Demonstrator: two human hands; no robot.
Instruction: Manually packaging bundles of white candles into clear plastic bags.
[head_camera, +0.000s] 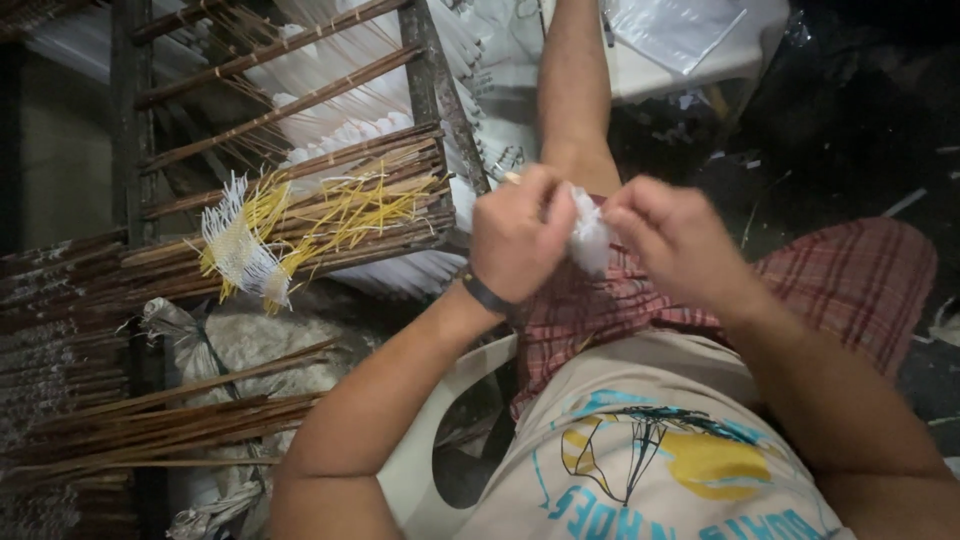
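a small white tuft (588, 238) is pinched between the left hand (517, 235) and the right hand (672, 240), both closed on it, above the lap. a thin stick (511, 178) is seen at the left hand. bundled sticks (300, 215) are stacked well apart.

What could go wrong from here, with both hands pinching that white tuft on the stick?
1. The left hand and right hand both pinch the white tuft; pulling apart could tear or fray it.
2. Only the tip of the thin stick shows above the left hand; it may slip or poke the fingers.
3. The work hangs over the lap, in dim light; a dropped piece could fall on the dark floor and be hard to find.
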